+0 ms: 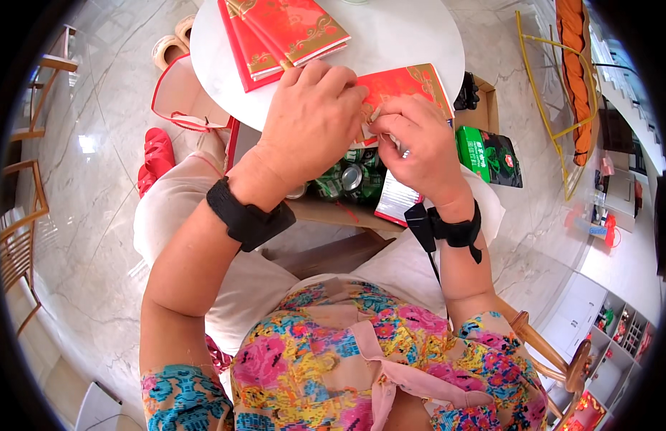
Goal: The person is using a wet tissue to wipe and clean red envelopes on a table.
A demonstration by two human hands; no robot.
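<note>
A: Where are the hands working?
B: Over the near edge of a round white table (pixel 415 32). The left hand (pixel 311 115) is arching palm down, fingers curling toward the right one. The right hand (pixel 422 147) is bending its thumb and forefinger close together, just beside it.
A: Holding anything?
B: Both are keeping their fingers narrow at the near side of a red packet (pixel 412 80) with gold trim. Fingers are hiding the contact; I cannot tell whether either is gripping it.
A: The packet's position?
B: It is lying flat at the table's near edge, partly under the right hand. A stack of similar red packets (pixel 293 32) is sitting farther off, to the left, fanning out slightly.
A: Below the table?
B: Green cans (pixel 351 177) are lying in a cardboard box (pixel 336 213) between the knees. A green-and-black bag (pixel 491 156) is resting to the right. One red shoe (pixel 156 159) is showing at left.
A: Wrists?
B: Both are wearing black bands (pixel 236 215).
</note>
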